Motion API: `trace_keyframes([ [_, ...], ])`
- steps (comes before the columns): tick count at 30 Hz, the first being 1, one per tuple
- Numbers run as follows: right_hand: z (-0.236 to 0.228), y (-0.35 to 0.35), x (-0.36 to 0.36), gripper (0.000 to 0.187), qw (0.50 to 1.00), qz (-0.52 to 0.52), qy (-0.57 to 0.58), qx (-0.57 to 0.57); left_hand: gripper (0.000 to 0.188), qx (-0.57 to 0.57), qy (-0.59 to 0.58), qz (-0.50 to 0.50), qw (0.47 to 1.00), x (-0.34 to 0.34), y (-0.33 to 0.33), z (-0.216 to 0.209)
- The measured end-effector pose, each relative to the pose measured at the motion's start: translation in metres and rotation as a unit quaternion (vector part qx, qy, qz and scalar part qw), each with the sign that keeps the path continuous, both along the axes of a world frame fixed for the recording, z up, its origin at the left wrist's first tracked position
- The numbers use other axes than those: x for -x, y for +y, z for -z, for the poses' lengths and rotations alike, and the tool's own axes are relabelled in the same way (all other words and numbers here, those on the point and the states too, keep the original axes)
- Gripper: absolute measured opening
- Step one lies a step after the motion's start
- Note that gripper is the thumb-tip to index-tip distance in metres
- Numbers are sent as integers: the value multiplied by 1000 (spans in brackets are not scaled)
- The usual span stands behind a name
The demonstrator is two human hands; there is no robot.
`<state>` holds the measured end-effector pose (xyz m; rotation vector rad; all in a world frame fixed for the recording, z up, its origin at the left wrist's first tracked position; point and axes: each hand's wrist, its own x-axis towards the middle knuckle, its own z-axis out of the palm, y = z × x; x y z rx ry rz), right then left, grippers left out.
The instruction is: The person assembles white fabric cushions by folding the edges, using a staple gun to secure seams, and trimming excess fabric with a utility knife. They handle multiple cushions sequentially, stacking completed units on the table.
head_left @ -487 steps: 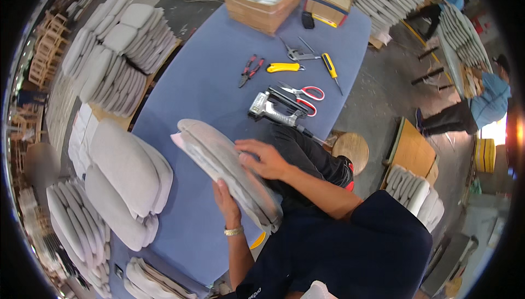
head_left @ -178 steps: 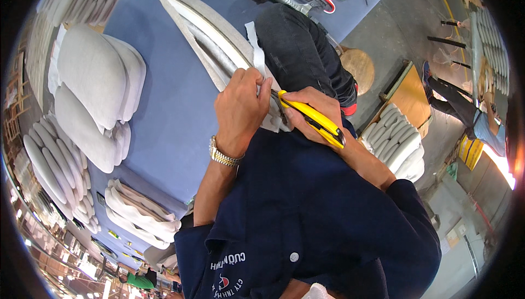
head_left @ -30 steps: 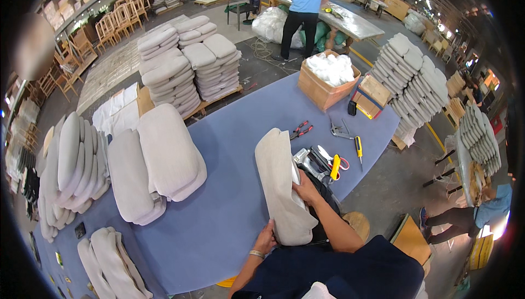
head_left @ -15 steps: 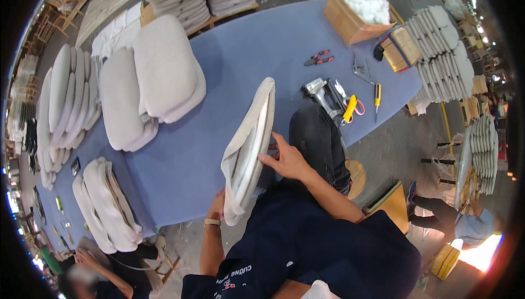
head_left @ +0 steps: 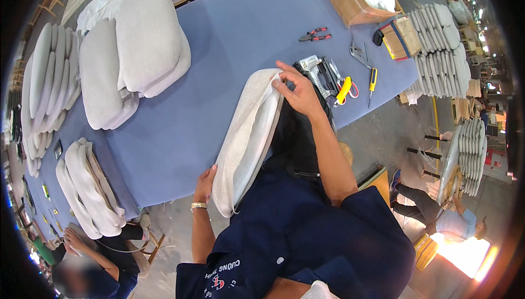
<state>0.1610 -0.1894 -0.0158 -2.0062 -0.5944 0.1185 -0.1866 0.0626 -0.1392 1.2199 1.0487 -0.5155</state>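
Note:
A seat cushion (head_left: 261, 137) in a light grey-beige fabric cover stands tilted on its edge over my lap, beside the blue table. Its open side faces right and shows paler padding inside the loose fabric edge. At the lower left end, my left hand (head_left: 205, 183) grips the cushion, its fingers partly hidden behind it. My right hand (head_left: 299, 90) pinches the cover's edge at the far end, index finger raised. Just beyond that hand lie a staple gun (head_left: 313, 69), a yellow-handled tool (head_left: 343, 91) and scissors (head_left: 354, 90).
Pliers (head_left: 315, 35), a yellow screwdriver (head_left: 373, 80) and a cardboard box (head_left: 350, 3) of white stuffing are on the blue table (head_left: 229, 31). Covered cushions (head_left: 147, 36) stand piled at the left. Another person (head_left: 104, 266) works at the lower left.
My right hand has moved from the cushion's middle edge up to its far end and now pinches the cover there. The cushion has turned, showing more of its fabric side.

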Motion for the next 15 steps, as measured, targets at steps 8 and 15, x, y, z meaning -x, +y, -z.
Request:
trace_keyframes([
  [8,12,-2,-28,17,997,3,77,-20,54,-203,-142,190,950,-26,12,-12],
  [15,1,18,-17,17,996,60,-10,71,68,-370,-414,230,799,-193,-66,-178],
])
